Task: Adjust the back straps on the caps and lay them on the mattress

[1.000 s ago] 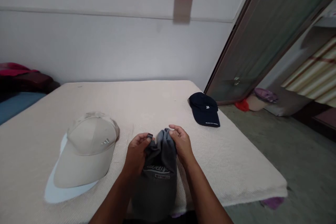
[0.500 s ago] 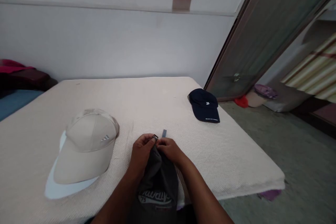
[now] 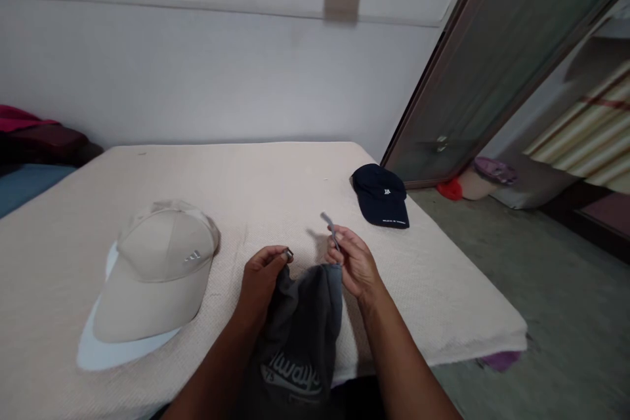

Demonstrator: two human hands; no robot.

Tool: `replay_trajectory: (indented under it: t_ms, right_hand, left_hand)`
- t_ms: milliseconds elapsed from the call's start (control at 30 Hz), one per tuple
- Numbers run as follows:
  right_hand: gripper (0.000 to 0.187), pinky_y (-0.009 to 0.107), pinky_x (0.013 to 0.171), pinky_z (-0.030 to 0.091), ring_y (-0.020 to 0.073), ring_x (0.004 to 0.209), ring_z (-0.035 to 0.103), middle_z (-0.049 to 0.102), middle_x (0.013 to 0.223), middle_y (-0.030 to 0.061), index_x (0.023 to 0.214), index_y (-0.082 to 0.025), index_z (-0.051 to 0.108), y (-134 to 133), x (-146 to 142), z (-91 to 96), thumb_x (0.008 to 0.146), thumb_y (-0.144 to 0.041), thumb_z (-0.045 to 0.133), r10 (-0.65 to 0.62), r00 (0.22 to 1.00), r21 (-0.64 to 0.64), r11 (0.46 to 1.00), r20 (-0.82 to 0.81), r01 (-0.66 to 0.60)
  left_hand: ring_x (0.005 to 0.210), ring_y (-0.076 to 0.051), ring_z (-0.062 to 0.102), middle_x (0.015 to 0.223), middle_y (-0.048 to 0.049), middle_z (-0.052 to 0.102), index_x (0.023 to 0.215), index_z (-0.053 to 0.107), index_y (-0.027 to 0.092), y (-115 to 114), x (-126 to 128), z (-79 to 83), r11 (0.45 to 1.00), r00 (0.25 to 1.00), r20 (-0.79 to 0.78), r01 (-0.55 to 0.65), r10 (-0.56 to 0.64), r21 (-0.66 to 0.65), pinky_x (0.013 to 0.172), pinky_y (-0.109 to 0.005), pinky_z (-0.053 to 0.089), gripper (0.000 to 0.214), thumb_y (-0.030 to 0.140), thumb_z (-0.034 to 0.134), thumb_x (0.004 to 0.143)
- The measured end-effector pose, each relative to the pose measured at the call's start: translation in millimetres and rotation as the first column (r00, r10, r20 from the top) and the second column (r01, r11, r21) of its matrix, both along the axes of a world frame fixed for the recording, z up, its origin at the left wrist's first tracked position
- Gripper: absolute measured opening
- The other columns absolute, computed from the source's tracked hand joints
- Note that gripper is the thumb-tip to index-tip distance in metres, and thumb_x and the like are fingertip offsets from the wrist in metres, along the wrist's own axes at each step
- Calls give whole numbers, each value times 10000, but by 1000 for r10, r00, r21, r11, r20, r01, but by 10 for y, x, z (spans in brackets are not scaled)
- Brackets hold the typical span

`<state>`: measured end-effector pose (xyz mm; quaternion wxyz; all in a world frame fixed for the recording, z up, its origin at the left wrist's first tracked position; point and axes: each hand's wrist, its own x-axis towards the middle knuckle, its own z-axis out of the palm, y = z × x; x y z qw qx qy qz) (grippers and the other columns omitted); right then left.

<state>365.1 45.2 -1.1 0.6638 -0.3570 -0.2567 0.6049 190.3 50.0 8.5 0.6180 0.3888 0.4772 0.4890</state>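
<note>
A dark grey cap (image 3: pixel 300 335) with white lettering hangs over the near edge of the bed, its back end raised between my hands. My left hand (image 3: pixel 260 279) pinches the metal buckle (image 3: pixel 289 253) at the cap's back. My right hand (image 3: pixel 352 262) pinches the cap's thin grey strap (image 3: pixel 329 226), whose free end sticks up and away from the buckle. The two hands are a short way apart.
A beige cap (image 3: pixel 160 269) lies on a pale blue sheet at the left of the cream mattress (image 3: pixel 275 177). A navy cap (image 3: pixel 381 195) sits near the mattress's right edge. A glass door leans at the right; grey floor lies beyond the bed.
My hands were together at the buckle; now the right hand has drawn the strap out to the right and up, and the strap is free of the buckle.
</note>
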Motion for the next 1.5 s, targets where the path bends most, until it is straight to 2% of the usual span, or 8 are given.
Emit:
replay_trajectory:
  t_ms: [167,533,667,800,967,1067,1233,1500]
  right_hand:
    - [213,203,417,208,44,409,280,404,510,-76,780,-145,606,-16,-94,-58,730,-338,679,205,958,-64,979,199,-196]
    - [206,207,414,216,73,418,341,453,481,-42,648,-158,567,-38,-163,-31,749,-337,574,339,888,-110,941,309,-321]
    - [180,206,409,207,71,417,328,467,500,-34,631,-166,560,-49,-165,-54,743,-306,565,353,882,-114,936,313,-334]
    - [164,207,422,239,70,430,369,513,550,-25,649,-161,569,-61,-162,-66,762,-277,549,388,850,-104,920,356,-377]
    - [181,236,530,347,100,532,489,575,634,-7,740,-157,607,-67,-169,-59,803,-316,549,340,803,-59,932,489,-358]
    - [175,235,533,333,97,535,471,551,616,-20,744,-162,600,-74,-176,-61,787,-331,592,281,804,-28,949,524,-313]
    - [155,219,469,265,77,463,378,459,523,-54,708,-165,582,-80,-164,-101,771,-305,599,300,844,-68,951,445,-303]
    - [141,220,455,237,65,453,363,444,533,-41,684,-149,561,-84,-173,-139,743,-267,613,383,896,-142,923,224,-359]
  left_hand:
    - [595,-112,554,714,-19,680,786,697,154,-16,17,5,998,998,18,61,-61,13,551,-209,396,174,292,704,680]
    - [670,-136,621,775,-29,710,895,701,171,11,-69,-17,988,971,213,126,-104,-89,645,-242,465,274,286,745,650]
    - [654,-125,624,766,-31,714,957,688,174,13,-107,-6,970,945,288,199,-152,-140,612,-225,463,319,253,749,654]
    - [595,-105,609,713,-8,693,837,690,159,-8,-98,8,953,924,320,267,-210,-145,576,-212,454,192,238,739,669]
    - [579,-132,613,704,-27,692,794,692,155,-30,-63,-10,948,935,238,297,-264,-114,563,-240,453,169,271,726,676]
    - [585,-125,603,709,-27,691,798,701,163,-44,-37,-22,957,952,148,281,-267,-78,561,-230,444,146,258,712,688]
    - [625,-118,594,750,-29,698,841,715,162,-60,-24,-17,972,973,43,231,-229,-47,579,-219,442,174,245,710,688]
    - [700,-125,607,812,-28,719,881,722,178,-80,-25,-29,974,975,43,218,-216,-55,657,-234,455,180,253,675,724]
